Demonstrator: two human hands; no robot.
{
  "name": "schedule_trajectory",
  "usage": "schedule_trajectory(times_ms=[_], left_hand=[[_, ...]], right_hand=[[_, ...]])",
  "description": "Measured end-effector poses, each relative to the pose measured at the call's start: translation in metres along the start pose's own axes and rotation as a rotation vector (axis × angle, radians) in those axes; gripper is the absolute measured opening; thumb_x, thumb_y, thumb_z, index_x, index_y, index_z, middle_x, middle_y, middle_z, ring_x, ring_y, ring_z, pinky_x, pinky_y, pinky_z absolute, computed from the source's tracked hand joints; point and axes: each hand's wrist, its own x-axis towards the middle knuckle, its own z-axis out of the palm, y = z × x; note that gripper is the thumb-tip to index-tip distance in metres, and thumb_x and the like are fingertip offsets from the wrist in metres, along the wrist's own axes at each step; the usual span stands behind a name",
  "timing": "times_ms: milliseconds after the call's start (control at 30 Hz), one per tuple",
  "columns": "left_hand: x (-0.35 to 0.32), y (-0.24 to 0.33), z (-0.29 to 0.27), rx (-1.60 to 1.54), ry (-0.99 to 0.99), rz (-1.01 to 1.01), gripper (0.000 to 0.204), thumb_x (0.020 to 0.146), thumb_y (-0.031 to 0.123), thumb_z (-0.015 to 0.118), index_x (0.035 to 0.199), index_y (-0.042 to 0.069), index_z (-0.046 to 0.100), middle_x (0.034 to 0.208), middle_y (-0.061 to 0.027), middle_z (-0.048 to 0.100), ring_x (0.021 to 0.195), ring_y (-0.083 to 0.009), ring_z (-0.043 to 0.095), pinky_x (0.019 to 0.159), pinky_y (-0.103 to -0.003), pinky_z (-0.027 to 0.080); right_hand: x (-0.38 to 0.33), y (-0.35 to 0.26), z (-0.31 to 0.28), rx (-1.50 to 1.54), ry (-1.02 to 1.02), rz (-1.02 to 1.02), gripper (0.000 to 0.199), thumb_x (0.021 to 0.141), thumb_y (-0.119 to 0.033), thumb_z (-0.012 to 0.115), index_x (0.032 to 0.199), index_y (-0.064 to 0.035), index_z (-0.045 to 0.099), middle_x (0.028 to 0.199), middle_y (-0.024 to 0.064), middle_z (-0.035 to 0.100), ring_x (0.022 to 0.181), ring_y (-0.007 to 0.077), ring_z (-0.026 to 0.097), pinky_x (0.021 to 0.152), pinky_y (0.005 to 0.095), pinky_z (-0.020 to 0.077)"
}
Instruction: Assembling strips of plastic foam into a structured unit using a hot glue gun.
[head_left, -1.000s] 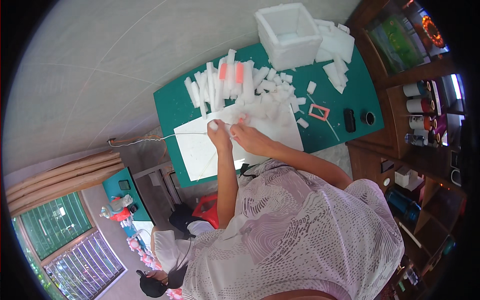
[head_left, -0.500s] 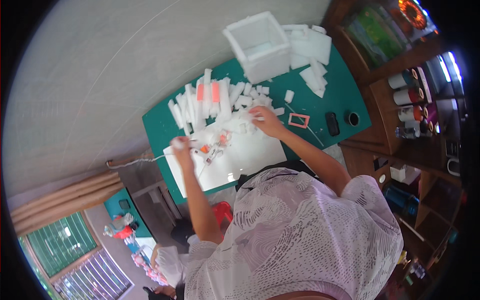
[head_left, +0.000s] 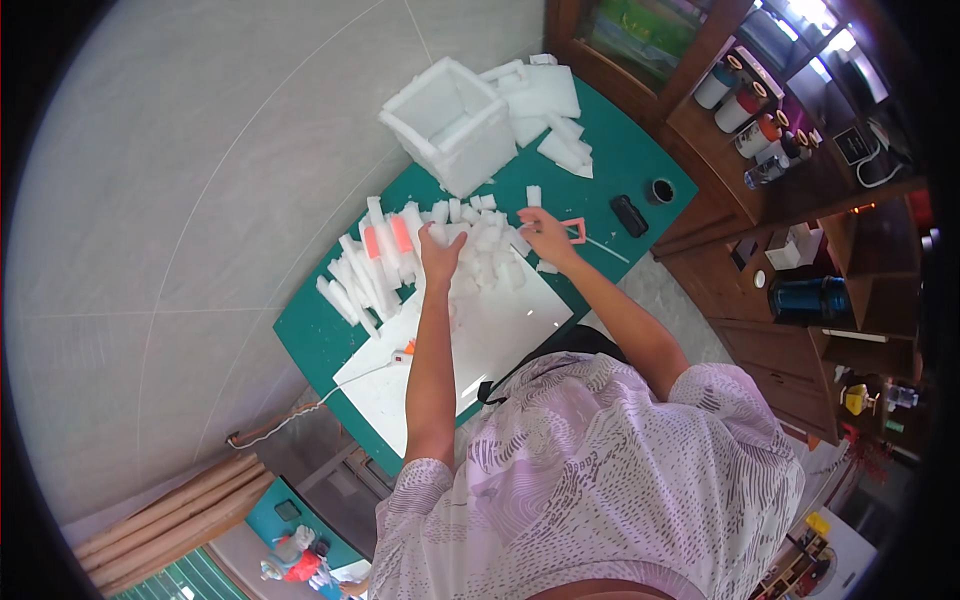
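A: Where's the pile of white foam pieces [head_left: 480, 250]?
B: On the green mat [head_left: 620, 165], between both hands. Left hand [head_left: 440, 258] rests on its left edge, right hand [head_left: 548, 235] on its right.
A: Gripping anything?
B: Cannot tell; fingers curl into the pieces. A white foam box [head_left: 452, 125] stands beyond.

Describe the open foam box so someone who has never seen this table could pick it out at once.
Start at the green table and look to its far end, beyond both hands. There stands the white foam box, a hollow cube open at the top, with flat foam slabs just behind it. Unlike the small foam blocks heaped nearer the person, it is tall, hollow and walled.
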Motion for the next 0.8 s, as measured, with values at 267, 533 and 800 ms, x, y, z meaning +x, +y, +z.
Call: schedule_trajectory(times_ms=[267,533,800], left_hand=[[0.000,-0.008,-0.001,0.166,0.032,0.188,0.051,0.072,0.018,0.071,0.114,-0.001,0.050,0.115,-0.0181,0.050,0.105,-0.0283,0.051,0.085,-0.036,0.044],[-0.150,-0.029,0.006,-0.208,-0.088,-0.271,0.020,0.084,0.011,0.059,0.103,0.003,0.057,0.095,-0.0079,0.062,0.075,-0.0151,0.061,0.066,-0.026,0.049],[-0.257,-0.012,0.045,-0.250,0.118,-0.622,0.022,0.085,0.014,0.058,0.101,0.001,0.057,0.085,-0.0081,0.063,0.068,-0.0153,0.061,0.062,-0.027,0.048]], right_hand=[[0.045,-0.011,-0.052,0.043,-0.010,0.276,0.034,0.075,-0.009,0.062,0.108,-0.0085,0.056,0.093,0.0044,0.056,0.083,0.0146,0.057,0.063,0.0268,0.0490],[0.297,0.042,-0.070,-0.793,-0.010,-0.277,0.044,0.068,-0.010,0.056,0.112,-0.0080,0.051,0.106,0.0225,0.054,0.103,0.0368,0.050,0.088,0.0458,0.0395],[0.445,0.082,-0.083,-1.372,-0.268,-0.265,0.035,0.084,-0.014,0.049,0.119,-0.0176,0.055,0.114,0.0201,0.051,0.107,0.0382,0.048,0.087,0.0475,0.0451]])
